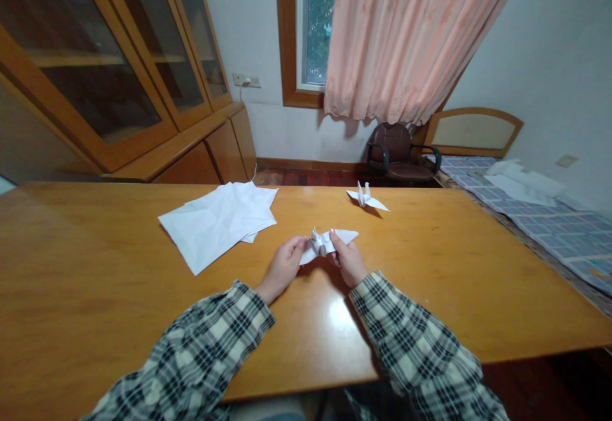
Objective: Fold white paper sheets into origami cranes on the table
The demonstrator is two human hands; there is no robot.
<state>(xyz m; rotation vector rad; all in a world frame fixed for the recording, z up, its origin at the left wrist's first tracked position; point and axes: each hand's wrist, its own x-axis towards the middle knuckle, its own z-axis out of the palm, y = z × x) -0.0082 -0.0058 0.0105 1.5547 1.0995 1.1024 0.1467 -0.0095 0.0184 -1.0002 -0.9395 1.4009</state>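
Between my two hands is a white origami crane (321, 242), its wings spread out to either side above the wooden table. My left hand (285, 260) pinches the left wing between thumb and fingers. On the other side, my right hand (348, 258) grips the right wing near the body, and the wing's tip sticks out past the fingers. Part of each wing is hidden by the fingers. A second white paper crane (366, 198) stands with its wings out near the table's far edge, beyond my right hand.
Several creased white paper sheets (215, 223) lie overlapping on the table (95, 293), left of my hands. Behind the table are a glass-door cabinet (157, 64), a dark office chair (399, 153) and a bed (526, 198) at the right.
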